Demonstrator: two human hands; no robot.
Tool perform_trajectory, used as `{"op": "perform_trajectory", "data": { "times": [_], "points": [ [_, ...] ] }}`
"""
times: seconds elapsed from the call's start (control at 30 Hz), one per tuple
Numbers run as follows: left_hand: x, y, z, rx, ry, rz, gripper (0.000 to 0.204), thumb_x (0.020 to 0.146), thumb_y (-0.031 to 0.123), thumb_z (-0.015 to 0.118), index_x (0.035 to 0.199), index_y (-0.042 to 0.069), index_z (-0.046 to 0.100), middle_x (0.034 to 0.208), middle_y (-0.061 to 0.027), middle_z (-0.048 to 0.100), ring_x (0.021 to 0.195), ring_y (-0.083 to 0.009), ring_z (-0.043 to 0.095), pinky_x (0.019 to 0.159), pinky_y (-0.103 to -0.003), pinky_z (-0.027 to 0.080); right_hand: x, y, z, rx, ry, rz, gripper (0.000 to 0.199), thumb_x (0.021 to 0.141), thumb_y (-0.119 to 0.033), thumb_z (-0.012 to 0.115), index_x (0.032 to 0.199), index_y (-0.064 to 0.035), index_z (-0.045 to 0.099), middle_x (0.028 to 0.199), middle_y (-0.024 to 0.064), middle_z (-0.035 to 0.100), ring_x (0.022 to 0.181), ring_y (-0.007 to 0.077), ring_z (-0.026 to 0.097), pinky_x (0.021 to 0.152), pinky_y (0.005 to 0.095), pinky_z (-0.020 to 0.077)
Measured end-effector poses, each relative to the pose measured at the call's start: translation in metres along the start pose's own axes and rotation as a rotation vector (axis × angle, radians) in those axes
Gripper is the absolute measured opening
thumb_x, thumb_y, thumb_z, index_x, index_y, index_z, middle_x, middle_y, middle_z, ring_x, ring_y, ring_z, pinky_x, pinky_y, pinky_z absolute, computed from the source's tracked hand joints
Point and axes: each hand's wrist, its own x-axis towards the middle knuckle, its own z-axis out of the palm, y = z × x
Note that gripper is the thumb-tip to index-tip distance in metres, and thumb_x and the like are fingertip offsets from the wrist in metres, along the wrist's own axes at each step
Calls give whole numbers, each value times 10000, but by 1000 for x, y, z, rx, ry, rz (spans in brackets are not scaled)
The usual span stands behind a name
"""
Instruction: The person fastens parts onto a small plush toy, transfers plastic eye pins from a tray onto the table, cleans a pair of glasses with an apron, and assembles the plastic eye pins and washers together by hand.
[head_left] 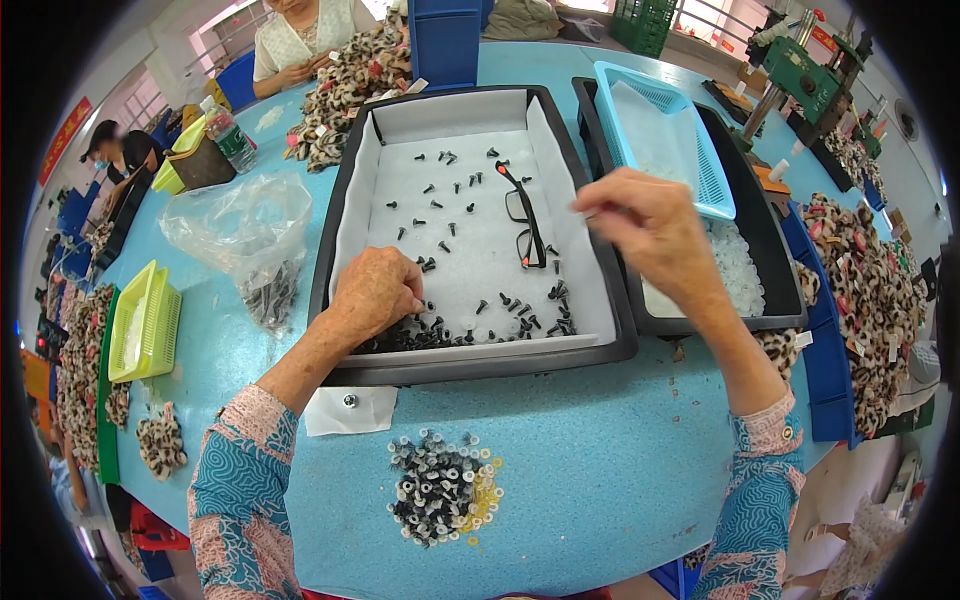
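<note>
My left hand (378, 292) is over the near left part of a black tray (480, 372) lined with white sheet. Its fingers are pinched together beside small black flat-headed pegs (430, 330); what they hold is hidden. Above the tray's right rim, my right hand (645, 230) is partly blurred, with thumb and fingers drawn together; anything between them is too small to make out. Loose black pegs lie scattered in the tray, thickest along its near edge. A pair of black-framed glasses (530, 225) with red tips rests at the tray's right side.
A second black tray (690, 325) holds clear small pieces (735, 270) and a light-blue basket (715, 150). Near me lies a pile of black pegs and white and yellow rings (440, 490). Left are a plastic bag (245, 230) and green basket (155, 320). Leopard-print plush pieces (870, 310) fill the right.
</note>
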Motion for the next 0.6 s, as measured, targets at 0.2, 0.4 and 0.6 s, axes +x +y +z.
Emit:
{"op": "perform_trajectory", "data": {
  "times": [0.2,0.4,0.6],
  "points": [
    [0,5,4,111,42,8,54,678,99,689,710,57,683,690,-119,648,674,-265,634,638,-375,504,-40,48,-37,-217,146,150,119,766,34,589,838,-22,666,812,112,645,724,207,631,674,297,511],
    [-2,-3,9,227,96,65,119,703,116,670,721,13,614,652,-156,613,658,-311,609,635,-399,467,-57,70,-29,-751,-37,-39,275,728,112,540,951,-29,620,886,130,631,850,315,606,788,368,471],
    [-3,-11,2,-22,278,83,107,747,104,630,761,0,608,733,-176,630,720,-329,612,670,-406,475,11,22,22,-327,-57,-36,183,742,-38,630,918,-5,596,862,173,625,844,340,605,780,386,476]
  ]
}}
